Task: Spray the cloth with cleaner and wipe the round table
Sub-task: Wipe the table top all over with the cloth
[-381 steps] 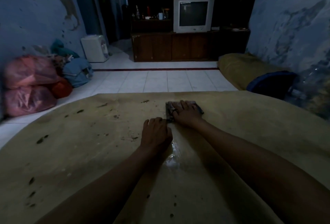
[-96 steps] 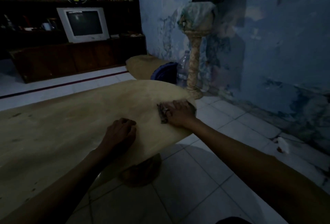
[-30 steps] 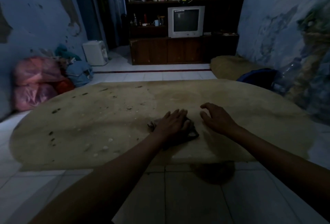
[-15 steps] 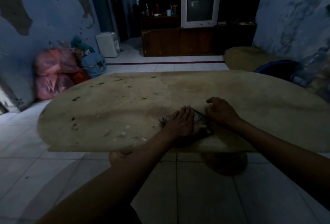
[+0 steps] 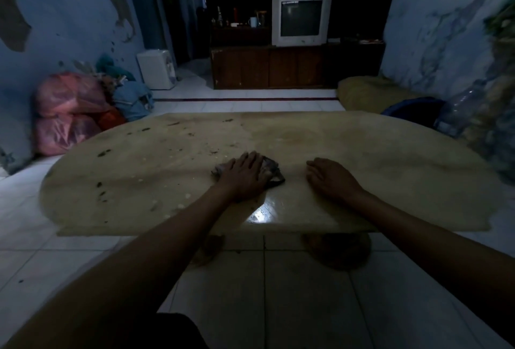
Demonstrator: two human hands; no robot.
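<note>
The low round table (image 5: 376, 159) has a yellowish top with dark spots and pale crumbs on its left half. A small dark crumpled cloth (image 5: 271, 171) lies near the table's front middle. My left hand (image 5: 245, 177) lies flat on the cloth, fingers spread, pressing it down. My right hand (image 5: 330, 178) rests palm down on the bare tabletop, a hand's width to the right of the cloth, holding nothing. A wet shiny patch (image 5: 260, 213) glints just in front of the cloth. No spray bottle is in view.
Pink bags (image 5: 67, 114) and blue bundles (image 5: 133, 99) lie by the left wall. A TV (image 5: 301, 20) stands on a dark cabinet (image 5: 278, 66) at the back. A yellow cushion (image 5: 370, 93), a dark blue item (image 5: 412, 110) and a clear bottle (image 5: 459, 110) sit at right. White tiled floor (image 5: 278, 293) lies below.
The cloth passed from my right hand to my left. In the last half second my right hand drew away from the cloth to the right; my left hand stays pressed on it.
</note>
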